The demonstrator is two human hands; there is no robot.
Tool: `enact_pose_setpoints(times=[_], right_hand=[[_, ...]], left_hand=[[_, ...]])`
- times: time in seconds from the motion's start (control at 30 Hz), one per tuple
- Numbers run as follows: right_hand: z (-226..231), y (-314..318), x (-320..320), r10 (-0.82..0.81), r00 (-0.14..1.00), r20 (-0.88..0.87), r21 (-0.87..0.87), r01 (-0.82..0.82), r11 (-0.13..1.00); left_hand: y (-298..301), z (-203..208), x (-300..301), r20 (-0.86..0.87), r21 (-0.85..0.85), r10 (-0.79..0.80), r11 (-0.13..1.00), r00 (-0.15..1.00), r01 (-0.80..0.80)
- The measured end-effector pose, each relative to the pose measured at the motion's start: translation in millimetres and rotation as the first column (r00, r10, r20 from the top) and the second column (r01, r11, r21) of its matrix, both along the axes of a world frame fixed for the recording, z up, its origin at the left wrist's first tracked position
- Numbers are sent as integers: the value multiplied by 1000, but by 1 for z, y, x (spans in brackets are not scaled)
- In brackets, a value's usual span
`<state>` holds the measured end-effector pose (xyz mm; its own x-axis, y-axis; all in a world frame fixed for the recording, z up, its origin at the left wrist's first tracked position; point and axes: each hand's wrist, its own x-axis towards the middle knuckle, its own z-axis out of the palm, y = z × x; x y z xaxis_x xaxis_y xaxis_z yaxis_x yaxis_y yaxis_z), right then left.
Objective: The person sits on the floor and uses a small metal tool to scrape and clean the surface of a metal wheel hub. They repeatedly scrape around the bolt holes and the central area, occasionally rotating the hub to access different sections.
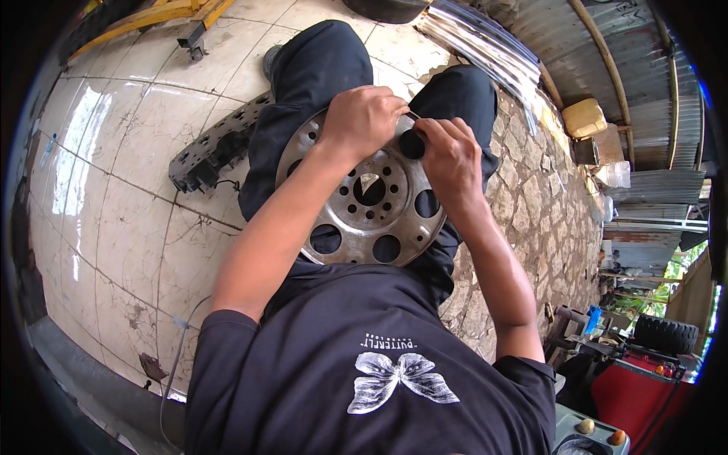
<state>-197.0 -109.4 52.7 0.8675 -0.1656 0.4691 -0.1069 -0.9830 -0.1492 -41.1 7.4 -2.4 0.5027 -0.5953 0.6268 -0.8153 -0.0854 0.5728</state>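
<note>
A round grey metal disc (356,221), like an engine flexplate, lies across my lap. Large round holes run around it, and a ring of small bolt holes surrounds its centre opening. My left hand (366,120) is closed at the disc's far rim, fingertips pinched together. Just to its right, my right hand (453,155) is closed as well, thumb and fingers bent at the rim beside a large hole. A thin dark line shows between the two sets of fingertips. Whether it is a separate strip or the disc's edge, I cannot tell.
A dark perforated metal part (216,148) lies on the tiled floor (125,205) left of my leg. A yellow metal frame (144,26) stands far left. Rough stone paving (531,220) spreads right, with a yellow jerrycan (584,119) and a red vehicle (629,398) beyond.
</note>
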Motion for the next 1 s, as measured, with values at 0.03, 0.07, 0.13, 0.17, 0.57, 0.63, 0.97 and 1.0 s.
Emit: enact_pose_setpoints(times=[0.03, 0.07, 0.13, 0.17, 0.57, 0.63, 0.97, 1.0], right_hand=[[3, -1, -8, 2, 999, -49, -9, -2, 1000], [4, -1, -16, -10, 997, -79, -44, 7, 999], [3, -2, -19, 10, 997, -76, -71, -16, 997], [3, -2, -20, 21, 997, -74, -84, -27, 996], [2, -5, -22, 49, 995, -88, -71, -55, 996], [-2, -6, -7, 61, 998, -32, -42, -62, 997], [0, -9, -30, 83, 994, -77, -77, -89, 993], [0, -8, -25, 85, 994, -70, -76, -90, 993]], left_hand=[[-1, -1, -2, -6, -4, 3, 1000, 1000, -3], [-1, -3, -2, -12, -9, 5, 1000, 1000, -5], [-2, -2, -3, 17, -6, 6, 1000, 1000, -6], [-2, -2, -3, 31, -5, 7, 1000, 999, -7], [-4, -4, -2, 2, -13, 6, 1000, 1000, -6], [-4, -3, -1, 15, 6, 8, 1000, 1000, -8], [-3, -5, -3, 1, -39, 2, 999, 1000, -2], [-3, -5, -3, 8, -31, 0, 1000, 1000, 0]])
